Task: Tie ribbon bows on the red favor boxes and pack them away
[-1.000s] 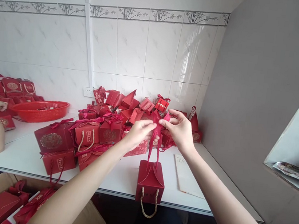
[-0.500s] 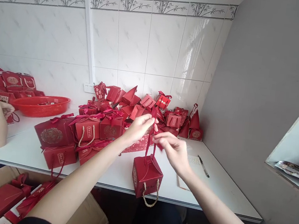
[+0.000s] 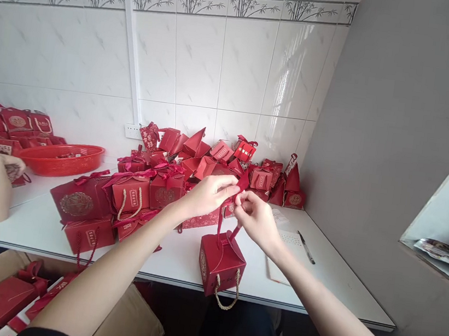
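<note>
I have the left grip (image 3: 210, 196) and the right grip (image 3: 257, 216) close together, fingertips of each pinched on the red ribbon (image 3: 243, 180). Directly below them, at the front edge of the counter (image 3: 341, 285), I see the red box (image 3: 217, 252), ribbon strands running down to its top and a gold rope handle (image 3: 226, 306) hanging in front. Beyond both grips is a pile of red boxes (image 3: 222, 151); right of the right grip, a pen (image 3: 305, 247) lies beside a notebook (image 3: 290, 240).
</note>
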The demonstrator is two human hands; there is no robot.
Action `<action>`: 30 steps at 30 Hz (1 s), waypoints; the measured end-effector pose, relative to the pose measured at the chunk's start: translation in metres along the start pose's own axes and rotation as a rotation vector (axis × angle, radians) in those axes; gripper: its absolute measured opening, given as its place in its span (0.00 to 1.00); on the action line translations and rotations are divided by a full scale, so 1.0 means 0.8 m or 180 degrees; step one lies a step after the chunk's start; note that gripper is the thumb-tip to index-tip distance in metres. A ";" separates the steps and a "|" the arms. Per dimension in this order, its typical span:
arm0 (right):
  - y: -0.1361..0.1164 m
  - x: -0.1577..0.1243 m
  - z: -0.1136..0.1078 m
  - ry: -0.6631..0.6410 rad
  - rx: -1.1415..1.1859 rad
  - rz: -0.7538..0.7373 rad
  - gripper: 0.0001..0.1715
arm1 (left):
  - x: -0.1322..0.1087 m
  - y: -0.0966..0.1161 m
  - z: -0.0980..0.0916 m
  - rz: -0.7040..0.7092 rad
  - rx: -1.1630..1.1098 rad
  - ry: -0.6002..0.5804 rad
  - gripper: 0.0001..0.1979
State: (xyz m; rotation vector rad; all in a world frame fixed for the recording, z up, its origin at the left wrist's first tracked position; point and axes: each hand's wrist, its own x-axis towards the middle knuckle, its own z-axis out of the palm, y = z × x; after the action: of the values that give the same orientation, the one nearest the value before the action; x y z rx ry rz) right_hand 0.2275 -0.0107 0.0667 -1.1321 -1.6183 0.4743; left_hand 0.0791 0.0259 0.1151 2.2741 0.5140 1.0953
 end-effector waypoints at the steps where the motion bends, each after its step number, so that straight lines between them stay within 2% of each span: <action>1: 0.000 -0.001 0.002 0.0162 -0.0350 -0.0082 0.02 | -0.001 -0.001 0.000 0.0014 0.0090 0.0016 0.16; 4: -0.002 -0.004 0.006 0.0413 -0.0832 -0.0275 0.08 | -0.002 -0.006 0.003 0.0011 0.0151 0.0145 0.15; 7: -0.006 -0.008 0.003 0.0336 -0.0696 -0.0285 0.14 | -0.005 -0.011 0.007 -0.0010 0.0053 0.0311 0.15; 9: -0.011 -0.010 0.000 0.0229 -0.0353 -0.0213 0.18 | -0.006 -0.013 0.009 0.0026 -0.0029 0.0396 0.15; 12: -0.018 -0.009 -0.004 0.0251 0.0455 -0.0092 0.17 | -0.009 -0.014 0.012 0.0082 -0.0160 0.0561 0.16; 15: -0.022 -0.001 -0.002 0.0536 0.0963 0.0150 0.17 | -0.011 -0.016 0.018 0.0111 -0.0338 0.0720 0.15; 17: -0.022 0.005 0.002 0.0766 0.1187 0.0258 0.22 | -0.013 -0.019 0.025 0.0124 -0.0585 0.0882 0.14; 20: -0.017 0.010 0.009 0.1094 0.1388 0.0167 0.39 | -0.019 -0.029 0.041 0.0019 -0.1197 0.1413 0.13; 22: -0.012 0.009 0.012 0.1302 0.1449 0.0102 0.45 | -0.024 -0.038 0.054 -0.0162 -0.1659 0.1892 0.12; 27: 0.007 -0.001 0.008 0.1703 0.1467 0.0352 0.46 | -0.049 -0.061 0.075 -0.0691 -0.2824 0.3260 0.09; 30: 0.029 -0.013 -0.004 0.1801 0.1454 0.0577 0.42 | -0.071 -0.074 0.074 -0.1038 -0.3117 0.3827 0.07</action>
State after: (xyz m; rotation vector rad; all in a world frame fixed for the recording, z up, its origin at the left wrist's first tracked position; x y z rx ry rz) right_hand 0.2403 -0.0093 0.0445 -0.9515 -0.8652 0.5462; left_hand 0.0872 0.0213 0.0143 0.5354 0.5499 1.8853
